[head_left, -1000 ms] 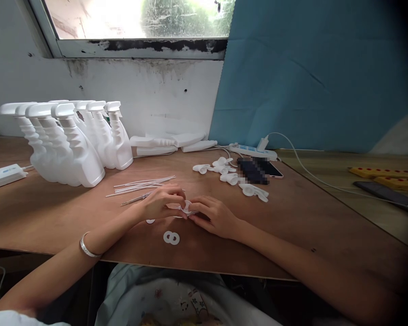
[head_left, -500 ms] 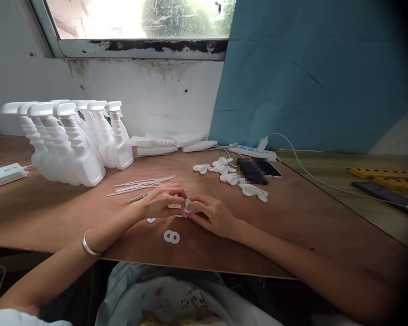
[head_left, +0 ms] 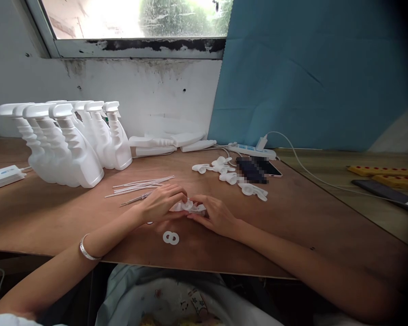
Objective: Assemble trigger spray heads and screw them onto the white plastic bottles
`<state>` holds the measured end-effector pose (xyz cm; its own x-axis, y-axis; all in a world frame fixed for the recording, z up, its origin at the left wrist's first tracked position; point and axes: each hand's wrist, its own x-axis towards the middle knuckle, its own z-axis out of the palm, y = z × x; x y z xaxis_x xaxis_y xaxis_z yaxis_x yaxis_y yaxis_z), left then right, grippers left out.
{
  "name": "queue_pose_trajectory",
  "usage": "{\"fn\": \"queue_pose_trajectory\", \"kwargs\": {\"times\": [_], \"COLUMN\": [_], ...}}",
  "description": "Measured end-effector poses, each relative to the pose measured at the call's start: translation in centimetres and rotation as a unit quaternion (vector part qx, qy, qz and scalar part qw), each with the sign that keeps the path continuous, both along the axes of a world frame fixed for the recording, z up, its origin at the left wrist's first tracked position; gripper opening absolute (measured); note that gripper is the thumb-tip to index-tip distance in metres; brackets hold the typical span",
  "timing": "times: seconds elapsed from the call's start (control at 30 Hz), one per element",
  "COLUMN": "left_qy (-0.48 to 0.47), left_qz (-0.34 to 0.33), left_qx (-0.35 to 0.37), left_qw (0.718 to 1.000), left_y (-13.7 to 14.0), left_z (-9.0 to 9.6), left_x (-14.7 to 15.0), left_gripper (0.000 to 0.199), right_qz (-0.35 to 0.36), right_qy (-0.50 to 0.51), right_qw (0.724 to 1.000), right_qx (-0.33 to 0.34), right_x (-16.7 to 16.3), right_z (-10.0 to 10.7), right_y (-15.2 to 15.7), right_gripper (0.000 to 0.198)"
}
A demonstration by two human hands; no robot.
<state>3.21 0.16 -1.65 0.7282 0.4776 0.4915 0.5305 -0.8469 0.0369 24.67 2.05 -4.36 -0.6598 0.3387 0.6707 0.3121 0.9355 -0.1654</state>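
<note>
Between my two hands is a white plastic spray trigger head, partly covered by fingers. My left hand closes on its left side, thumb below and fingers bent over the top. My right hand pinches its right end between thumb and fingers. Just in front of my hands lie two overlapping white ring washers; the edge of another shows under my left hand. Thin white tubes and metal tweezers rest beyond my left hand. Several more white trigger parts lie farther back to the right.
White spray bottles stand grouped at the left, with a power strip beside them. More bottles lie along the wall. Phones, another power strip and a white cable are at the right.
The white trigger head shows more between my hands, as my fingers have shifted and opened slightly around it. The whole view has moved a little.
</note>
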Motion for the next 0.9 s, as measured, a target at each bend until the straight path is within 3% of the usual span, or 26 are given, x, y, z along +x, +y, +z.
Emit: {"fn": "queue_pose_trajectory", "kwargs": {"times": [0.5, 0.63, 0.73, 0.8, 0.9], "left_qy": [0.015, -0.020, -0.059, 0.011, 0.058], "left_qz": [-0.008, -0.003, 0.127, 0.260, 0.332], "left_qx": [-0.067, -0.100, -0.127, -0.116, -0.112], "left_qw": [0.998, 0.995, 0.982, 0.959, 0.935], "left_y": [0.0, 0.3, 1.4, 2.4, 3.5], "left_z": [0.0, 0.6, 1.5, 2.1, 2.5], "left_x": [0.3, 0.0, -2.1, -4.3, -7.7], "left_gripper": [0.021, 0.020, 0.023, 0.024, 0.020], "right_qz": [-0.004, -0.014, -0.039, -0.047, -0.046], "right_qy": [-0.010, -0.026, -0.045, -0.053, -0.056], "right_qw": [0.999, 0.998, 0.996, 0.995, 0.995], "right_qx": [-0.040, -0.056, -0.068, -0.073, -0.074], "right_x": [-0.1, 0.1, 0.1, 0.2, 0.2], "right_z": [0.1, 0.0, 0.0, 0.1, 0.1], "right_y": [-0.1, -0.1, -0.1, -0.1, -0.1], "right_gripper": [0.027, 0.029, 0.029, 0.029, 0.029]}}
